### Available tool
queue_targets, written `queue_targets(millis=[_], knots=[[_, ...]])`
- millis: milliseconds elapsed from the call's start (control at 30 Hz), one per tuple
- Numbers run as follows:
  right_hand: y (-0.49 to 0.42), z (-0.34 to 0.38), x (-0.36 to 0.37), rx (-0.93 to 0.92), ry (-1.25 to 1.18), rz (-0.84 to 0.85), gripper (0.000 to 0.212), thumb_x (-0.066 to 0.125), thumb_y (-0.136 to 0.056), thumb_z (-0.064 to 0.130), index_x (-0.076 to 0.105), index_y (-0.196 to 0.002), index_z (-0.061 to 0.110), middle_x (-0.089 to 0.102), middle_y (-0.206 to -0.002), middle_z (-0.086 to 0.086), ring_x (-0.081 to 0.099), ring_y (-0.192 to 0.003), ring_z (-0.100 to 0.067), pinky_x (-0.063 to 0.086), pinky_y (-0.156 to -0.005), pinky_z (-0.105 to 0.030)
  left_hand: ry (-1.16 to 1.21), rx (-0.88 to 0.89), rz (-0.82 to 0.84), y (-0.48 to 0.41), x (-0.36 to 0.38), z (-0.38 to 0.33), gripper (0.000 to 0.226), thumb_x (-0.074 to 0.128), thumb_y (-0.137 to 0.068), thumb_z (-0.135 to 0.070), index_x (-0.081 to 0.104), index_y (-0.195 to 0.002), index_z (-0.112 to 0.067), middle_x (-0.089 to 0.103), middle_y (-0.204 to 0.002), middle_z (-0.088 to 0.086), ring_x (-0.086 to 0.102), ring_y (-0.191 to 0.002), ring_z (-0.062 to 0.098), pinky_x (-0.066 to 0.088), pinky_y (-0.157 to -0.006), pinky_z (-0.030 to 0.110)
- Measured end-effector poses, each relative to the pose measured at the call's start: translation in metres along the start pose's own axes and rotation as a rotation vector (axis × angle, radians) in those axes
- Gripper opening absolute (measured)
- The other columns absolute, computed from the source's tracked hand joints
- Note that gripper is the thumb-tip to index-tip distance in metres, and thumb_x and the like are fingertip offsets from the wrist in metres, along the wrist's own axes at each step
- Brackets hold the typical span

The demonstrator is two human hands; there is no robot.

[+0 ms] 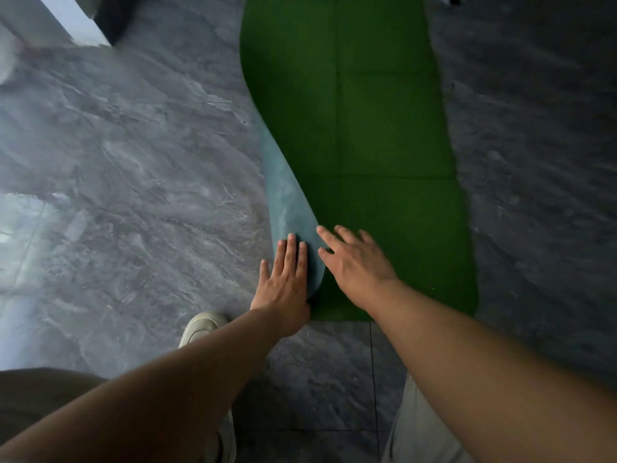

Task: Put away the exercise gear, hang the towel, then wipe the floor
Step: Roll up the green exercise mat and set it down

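Your mat (384, 128) lies up the frame's middle, lower-left edge flipped over. Left hand (287, 279) presses the flap (290, 202) flat, right hand (357, 262) rests spread beside it, neither gripping. Looks like you're starting the roll.

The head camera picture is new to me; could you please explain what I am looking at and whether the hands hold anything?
There is no machine here: a person wears one camera on the head, looking down at their own bare arms. A green exercise mat lies on the grey floor. Its left edge is turned over, showing a blue-grey underside. The left hand lies flat on that turned-over part; the right hand rests with straight, spread fingers on the green surface beside it. Neither hand grips anything. A pale shoe shows below the left hand.
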State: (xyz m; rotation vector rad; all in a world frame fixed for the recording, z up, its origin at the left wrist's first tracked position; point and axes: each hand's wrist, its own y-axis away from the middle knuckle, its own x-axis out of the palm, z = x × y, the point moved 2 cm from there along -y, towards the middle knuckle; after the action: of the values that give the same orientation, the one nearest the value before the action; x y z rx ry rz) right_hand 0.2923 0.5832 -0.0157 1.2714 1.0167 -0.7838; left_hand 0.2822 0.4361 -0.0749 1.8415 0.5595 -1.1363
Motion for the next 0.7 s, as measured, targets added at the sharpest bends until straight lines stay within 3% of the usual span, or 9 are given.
queue_targets(millis=[433, 700], knots=[[0.036, -0.048, -0.001, 0.006, 0.213, 0.148, 0.047, 0.031, -0.104, 0.015, 0.037, -0.151, 0.015, 0.023, -0.163, -0.001, 0.016, -0.15, -0.03, 0.02, -0.118, -0.055, -0.09, 0.19, -0.04, -0.014, 0.011, -0.057, 0.088, 0.038, -0.096, -0.038, -0.022, -0.154, -0.011, -0.029, -0.161, 0.012, -0.025, -0.149, 0.031, 0.006, -0.122, 0.056], [0.067, -0.1, 0.0, 0.014, 0.405, 0.201, 0.047, 0.036, -0.103, 0.017, 0.039, -0.15, 0.014, 0.026, -0.161, -0.006, 0.017, -0.149, -0.031, 0.013, -0.12, -0.055, -0.17, 0.348, -0.099, -0.026, 0.009, -0.098, 0.103, 0.051, -0.088, -0.05, -0.015, -0.157, -0.011, -0.025, -0.163, 0.013, -0.019, -0.151, 0.029, 0.002, -0.124, 0.049]])
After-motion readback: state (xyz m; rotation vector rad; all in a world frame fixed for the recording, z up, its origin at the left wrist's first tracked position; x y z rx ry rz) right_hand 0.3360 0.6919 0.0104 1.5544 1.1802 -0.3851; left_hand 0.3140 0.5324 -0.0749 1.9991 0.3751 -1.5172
